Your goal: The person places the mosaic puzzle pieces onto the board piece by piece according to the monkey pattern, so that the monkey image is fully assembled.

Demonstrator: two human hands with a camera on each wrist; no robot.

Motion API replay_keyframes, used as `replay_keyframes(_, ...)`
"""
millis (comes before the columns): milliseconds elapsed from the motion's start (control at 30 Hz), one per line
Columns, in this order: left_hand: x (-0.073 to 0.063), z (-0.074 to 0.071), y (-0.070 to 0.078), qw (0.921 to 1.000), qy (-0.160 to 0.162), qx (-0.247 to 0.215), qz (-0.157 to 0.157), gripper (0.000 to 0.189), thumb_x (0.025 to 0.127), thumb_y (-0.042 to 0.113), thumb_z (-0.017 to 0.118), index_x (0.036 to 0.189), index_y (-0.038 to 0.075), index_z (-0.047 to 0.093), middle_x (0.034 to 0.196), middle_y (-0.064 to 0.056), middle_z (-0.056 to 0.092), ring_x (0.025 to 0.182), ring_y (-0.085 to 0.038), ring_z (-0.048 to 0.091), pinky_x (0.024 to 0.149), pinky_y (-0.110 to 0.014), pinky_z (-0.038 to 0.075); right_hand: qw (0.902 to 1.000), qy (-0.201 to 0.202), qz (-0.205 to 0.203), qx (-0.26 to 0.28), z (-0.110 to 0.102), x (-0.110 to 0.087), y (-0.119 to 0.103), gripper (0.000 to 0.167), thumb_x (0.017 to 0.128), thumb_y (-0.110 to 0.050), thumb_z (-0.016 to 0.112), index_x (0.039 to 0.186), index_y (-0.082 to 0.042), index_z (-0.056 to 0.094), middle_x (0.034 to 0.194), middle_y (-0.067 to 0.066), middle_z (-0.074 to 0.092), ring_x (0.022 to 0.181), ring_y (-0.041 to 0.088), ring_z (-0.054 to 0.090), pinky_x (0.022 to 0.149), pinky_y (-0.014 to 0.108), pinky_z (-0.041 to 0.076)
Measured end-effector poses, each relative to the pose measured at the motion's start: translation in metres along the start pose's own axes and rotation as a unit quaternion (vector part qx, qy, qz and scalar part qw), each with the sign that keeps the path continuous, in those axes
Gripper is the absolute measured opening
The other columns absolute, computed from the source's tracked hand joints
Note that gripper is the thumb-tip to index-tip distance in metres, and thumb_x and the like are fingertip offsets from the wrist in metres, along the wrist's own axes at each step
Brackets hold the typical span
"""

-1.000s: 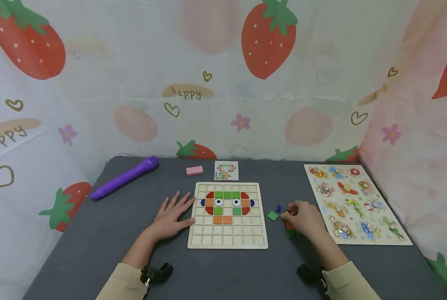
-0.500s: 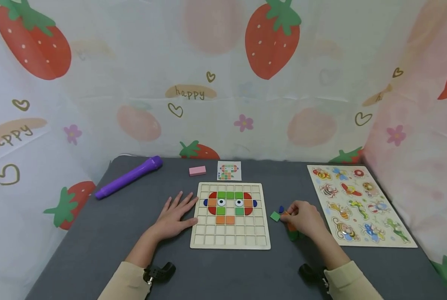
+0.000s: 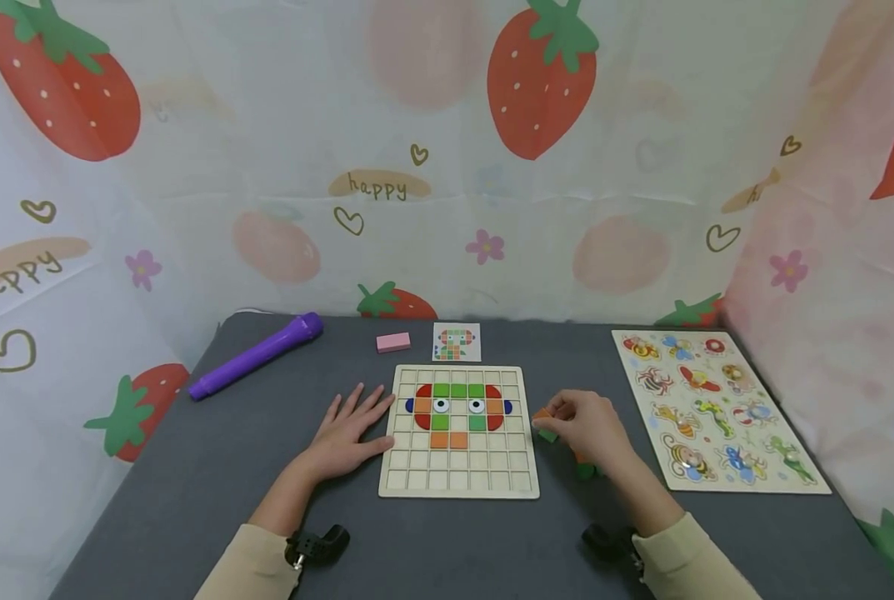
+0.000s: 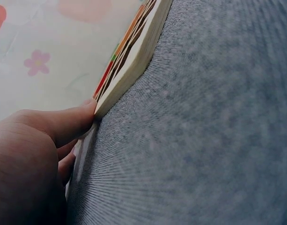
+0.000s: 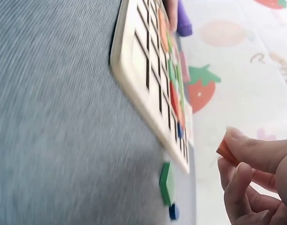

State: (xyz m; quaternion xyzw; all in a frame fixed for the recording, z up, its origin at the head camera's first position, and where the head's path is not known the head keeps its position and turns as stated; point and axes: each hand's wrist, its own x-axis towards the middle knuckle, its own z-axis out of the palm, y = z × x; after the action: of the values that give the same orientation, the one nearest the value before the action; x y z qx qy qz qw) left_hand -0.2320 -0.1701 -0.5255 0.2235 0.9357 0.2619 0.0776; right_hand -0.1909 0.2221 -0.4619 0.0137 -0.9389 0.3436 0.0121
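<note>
A wooden grid board (image 3: 409,482) lies on the dark table, with coloured tiles set in its upper cells like a face. My left hand (image 3: 347,440) lies flat with spread fingers at the board's left edge; in the left wrist view the thumb (image 4: 73,123) touches that edge. To the right of the board, my right hand (image 3: 587,427) pinches an orange tile (image 5: 225,152) between thumb and fingers, above the table. Under it lie a green tile (image 5: 167,183) and a small blue piece (image 5: 174,212). More orange and green pieces (image 3: 585,469) are partly hidden by the hand.
Behind the board lie a pattern card (image 3: 457,342) and a pink block (image 3: 393,342). A purple microphone-like stick (image 3: 257,357) is at the back left. An insect puzzle board (image 3: 716,408) lies to the right.
My right hand has lifted an orange tile from the loose pieces and moved left towards the board. The left hand has stayed in place.
</note>
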Motion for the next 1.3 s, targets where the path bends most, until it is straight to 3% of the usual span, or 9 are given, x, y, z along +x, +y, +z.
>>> replay_keyframes(167,0.000,-0.002,0.000,1.0000,-0.004,0.005,-0.003,0.076,0.099,0.054,0.056,0.161,0.022,0.028,0.169,-0.006,0.019,0.157,-0.037,0.001,0.122,-0.062,-0.004,0.9990,-0.031,-0.009,0.031,0.010,0.001,-0.012,0.019,0.088,-0.028,0.079,0.099,-0.012,0.081,0.085,0.002,0.076,0.063,0.016,0.061,0.053,0.030,0.048)
replay_keyframes(333,0.000,-0.002,0.001,1.0000,-0.002,0.002,-0.002,0.076,0.099,0.054,0.056,0.161,0.023,0.028,0.169,-0.006,0.019,0.157,-0.036,0.001,0.122,-0.062,-0.004,0.9975,-0.045,-0.040,0.037,0.023,-0.001,-0.024,0.020,0.092,-0.020,0.075,0.108,-0.010,0.080,0.088,0.002,0.076,0.065,0.013,0.060,0.054,0.027,0.046)
replay_keyframes(667,0.000,-0.001,0.001,1.0000,0.004,0.001,0.003,0.075,0.098,0.053,0.058,0.161,0.022,0.030,0.169,-0.005,0.021,0.157,-0.037,0.003,0.122,-0.062,-0.004,0.9926,-0.074,-0.063,0.073,0.052,-0.004,-0.044,0.007,0.088,-0.019,0.079,0.087,-0.014,0.074,0.077,-0.005,0.069,0.064,0.012,0.064,0.058,0.028,0.051)
replay_keyframes(967,-0.001,0.001,0.001,1.0000,0.001,0.003,0.000,0.076,0.098,0.054,0.057,0.161,0.022,0.030,0.169,-0.006,0.020,0.157,-0.038,0.002,0.122,-0.063,-0.005,0.9889,-0.100,-0.103,0.039,0.075,-0.004,-0.051,0.008,0.089,-0.022,0.079,0.085,-0.017,0.075,0.077,-0.008,0.067,0.069,0.007,0.058,0.061,0.026,0.048)
replay_keyframes(1300,0.000,0.000,0.001,1.0000,0.003,0.004,0.002,0.076,0.098,0.054,0.058,0.161,0.022,0.029,0.169,-0.005,0.020,0.157,-0.037,0.002,0.122,-0.062,-0.005,0.9887,-0.109,-0.103,-0.002,0.086,-0.003,-0.058,0.008,0.090,-0.025,0.078,0.083,-0.022,0.076,0.075,-0.013,0.065,0.065,0.007,0.055,0.058,0.026,0.045)
